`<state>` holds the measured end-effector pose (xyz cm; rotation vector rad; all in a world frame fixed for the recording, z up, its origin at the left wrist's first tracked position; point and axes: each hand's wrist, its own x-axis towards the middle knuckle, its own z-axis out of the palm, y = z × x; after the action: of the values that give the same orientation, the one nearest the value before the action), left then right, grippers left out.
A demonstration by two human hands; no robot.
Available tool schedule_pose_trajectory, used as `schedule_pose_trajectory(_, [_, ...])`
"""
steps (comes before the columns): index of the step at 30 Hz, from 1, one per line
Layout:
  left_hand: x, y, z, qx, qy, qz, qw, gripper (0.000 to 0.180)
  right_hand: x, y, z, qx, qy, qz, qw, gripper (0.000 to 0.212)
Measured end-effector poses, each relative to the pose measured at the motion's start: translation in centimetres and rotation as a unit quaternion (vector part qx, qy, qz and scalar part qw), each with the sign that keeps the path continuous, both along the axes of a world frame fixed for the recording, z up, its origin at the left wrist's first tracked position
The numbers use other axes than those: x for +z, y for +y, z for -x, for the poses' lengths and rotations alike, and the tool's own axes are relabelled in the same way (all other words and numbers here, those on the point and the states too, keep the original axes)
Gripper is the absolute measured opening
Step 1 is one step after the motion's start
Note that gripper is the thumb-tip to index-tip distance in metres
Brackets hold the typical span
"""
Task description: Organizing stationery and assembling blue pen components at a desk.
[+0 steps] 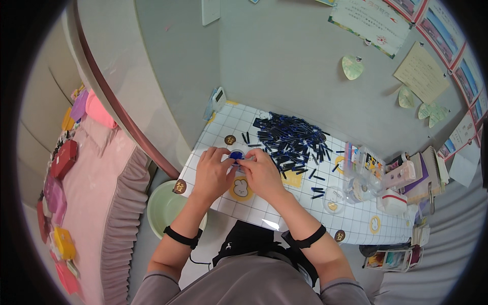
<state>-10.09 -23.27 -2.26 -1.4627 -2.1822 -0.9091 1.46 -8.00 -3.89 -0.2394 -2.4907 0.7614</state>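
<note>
A small round clear container [237, 153] with dark blue contents sits between my two hands, over the left part of the table [213, 195]. My left hand [214, 172] curls round its left side, thumb toward the middle. From the other side my right hand [262, 173] grips it, and the fingertips of both hands nearly meet at its near edge. Just beyond and to the right lies a big heap of thin dark blue sticks [290, 134] that look like ink cartridges. A few loose sticks [317, 192] lie apart from the heap, nearer the right.
Clear plastic boxes [366, 165] and a stack of notebooks [427, 175] crowd the table's right end. A round clear lid or dish [334, 201] lies before them. A small white device [218, 99] stands at the back left corner. Below the left edge is a green basin [165, 206].
</note>
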Motion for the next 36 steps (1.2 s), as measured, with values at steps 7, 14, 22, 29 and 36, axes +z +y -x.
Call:
schedule_pose_trajectory(7, [-1.0,-0.2,0.6,0.052,0.034,0.020,0.998,0.022,0.1,0.0,-0.8,0.062,-0.045,0.024,0.997,0.043])
schedule_pose_trajectory(14, [0.7,1.0,-1.4,0.046,0.028,0.010,0.998,0.022,1.3,0.3,-4.6,0.042,-0.061,0.041,0.996,0.048])
schedule_pose_trajectory(22, [0.9,6.1,-4.7,-0.027,0.028,-0.005,0.999,0.024,-0.1,4.1,-11.4,-0.052,-0.052,0.039,0.997,0.051])
schedule_pose_trajectory(29, [-2.5,10.3,-7.0,-0.069,-0.098,0.124,0.985,0.068,-0.4,7.5,-15.6,-0.142,-0.106,0.021,0.984,0.059])
schedule_pose_trajectory(36, [-4.2,9.8,-7.6,-0.043,-0.092,0.168,0.981,0.075,0.0,9.7,-19.5,-0.186,-0.207,-0.050,0.959,0.063])
